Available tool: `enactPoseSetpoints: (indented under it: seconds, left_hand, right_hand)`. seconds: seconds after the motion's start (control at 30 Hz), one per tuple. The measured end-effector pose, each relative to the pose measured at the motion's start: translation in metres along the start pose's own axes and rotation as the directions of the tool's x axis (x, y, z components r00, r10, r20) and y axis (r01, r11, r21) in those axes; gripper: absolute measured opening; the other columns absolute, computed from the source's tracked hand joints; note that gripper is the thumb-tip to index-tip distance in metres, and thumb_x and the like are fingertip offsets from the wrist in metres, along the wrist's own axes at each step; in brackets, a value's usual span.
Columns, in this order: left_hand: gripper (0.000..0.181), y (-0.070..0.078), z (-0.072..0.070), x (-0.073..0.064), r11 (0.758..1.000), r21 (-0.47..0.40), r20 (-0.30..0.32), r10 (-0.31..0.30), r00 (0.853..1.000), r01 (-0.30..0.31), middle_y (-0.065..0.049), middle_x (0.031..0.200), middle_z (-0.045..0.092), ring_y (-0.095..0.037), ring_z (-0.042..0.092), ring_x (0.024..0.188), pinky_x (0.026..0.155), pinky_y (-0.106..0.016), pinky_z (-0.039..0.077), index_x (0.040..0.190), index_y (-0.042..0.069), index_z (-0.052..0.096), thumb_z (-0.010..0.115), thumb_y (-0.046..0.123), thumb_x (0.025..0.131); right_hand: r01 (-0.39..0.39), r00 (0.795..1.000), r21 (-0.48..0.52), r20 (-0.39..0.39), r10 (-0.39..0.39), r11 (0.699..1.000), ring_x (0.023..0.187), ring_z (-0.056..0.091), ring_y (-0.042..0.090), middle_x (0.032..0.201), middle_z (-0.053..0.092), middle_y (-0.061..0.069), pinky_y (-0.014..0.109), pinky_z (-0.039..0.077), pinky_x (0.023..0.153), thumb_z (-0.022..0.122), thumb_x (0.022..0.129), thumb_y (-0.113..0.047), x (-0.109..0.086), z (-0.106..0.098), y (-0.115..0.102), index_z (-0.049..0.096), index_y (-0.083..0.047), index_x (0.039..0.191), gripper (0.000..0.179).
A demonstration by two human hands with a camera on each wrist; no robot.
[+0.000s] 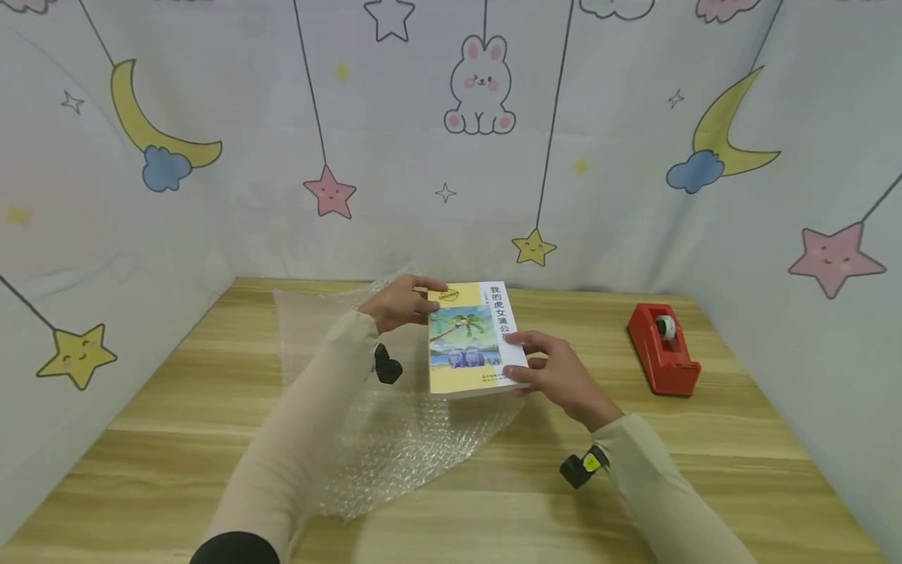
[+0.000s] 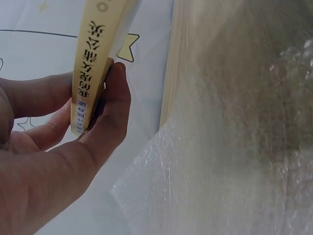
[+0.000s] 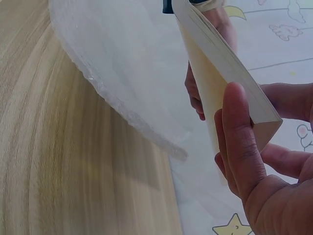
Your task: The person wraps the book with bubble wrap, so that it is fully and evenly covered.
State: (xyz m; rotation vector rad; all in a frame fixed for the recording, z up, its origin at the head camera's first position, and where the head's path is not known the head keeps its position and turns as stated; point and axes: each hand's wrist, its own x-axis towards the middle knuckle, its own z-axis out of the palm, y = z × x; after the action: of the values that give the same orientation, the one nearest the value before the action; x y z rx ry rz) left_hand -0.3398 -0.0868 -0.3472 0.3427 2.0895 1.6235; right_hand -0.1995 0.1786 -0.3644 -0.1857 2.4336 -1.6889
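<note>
A paperback book (image 1: pixel 465 337) with a yellow and white cover and a palm-tree picture is held up above the table. My left hand (image 1: pixel 400 302) grips its upper left side; in the left wrist view the thumb and fingers pinch the book around its yellow spine (image 2: pixel 90 63). On the lower right side, my right hand (image 1: pixel 560 376) holds the book. The right wrist view shows fingers on both covers, near the page edges (image 3: pixel 234 73). Beneath and left of the book lies a sheet of bubble wrap (image 1: pixel 395 446), flat on the table.
A red tape dispenser (image 1: pixel 662 348) with a roll of tape stands at the right of the wooden table (image 1: pixel 535 501). White curtains (image 1: pixel 409 157) printed with stars, moons and a rabbit hang behind the table and at both sides.
</note>
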Motion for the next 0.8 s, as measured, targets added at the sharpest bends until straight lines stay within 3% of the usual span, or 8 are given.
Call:
enactPoseSetpoints:
  seconds: [0.3, 0.47, 0.8]
  left_hand:
    - [0.048, -0.005, -0.018, -0.011, 1.000, 0.009, 0.001, -0.015, 1.000, 0.015, -0.021, 0.143, 0.049, -0.025, 0.060, 0.113, 0.104, -0.047, 0.051, 0.149, 0.004, 0.044, 0.050, -0.001, 0.102]
    - [0.049, -0.008, -0.027, -0.019, 0.999, 0.025, -0.005, -0.030, 1.000, 0.030, -0.022, 0.145, 0.049, -0.027, 0.060, 0.116, 0.104, -0.048, 0.051, 0.150, 0.005, 0.042, 0.048, -0.002, 0.102]
    - [0.048, -0.014, -0.041, -0.028, 0.998, 0.052, 0.018, -0.034, 0.999, 0.033, -0.022, 0.148, 0.044, -0.024, 0.058, 0.113, 0.105, -0.046, 0.049, 0.151, 0.005, 0.040, 0.044, -0.002, 0.103]
  right_hand:
    - [0.028, 0.998, 0.047, 0.055, -0.030, 0.999, 0.093, 0.066, 0.020, 0.130, 0.052, 0.023, 0.037, 0.063, 0.074, 0.071, 0.090, -0.004, 0.005, 0.015, -0.005, 0.052, -0.005, 0.143, 0.056]
    - [0.032, 0.996, 0.059, 0.087, -0.037, 0.998, 0.091, 0.068, 0.019, 0.128, 0.053, 0.023, 0.046, 0.062, 0.081, 0.069, 0.090, -0.002, 0.007, 0.024, -0.006, 0.050, -0.004, 0.144, 0.057]
    - [0.027, 0.994, 0.096, 0.101, -0.036, 0.995, 0.091, 0.068, 0.019, 0.131, 0.052, 0.024, 0.039, 0.063, 0.078, 0.069, 0.087, 0.005, 0.011, 0.039, -0.010, 0.049, -0.003, 0.145, 0.062]
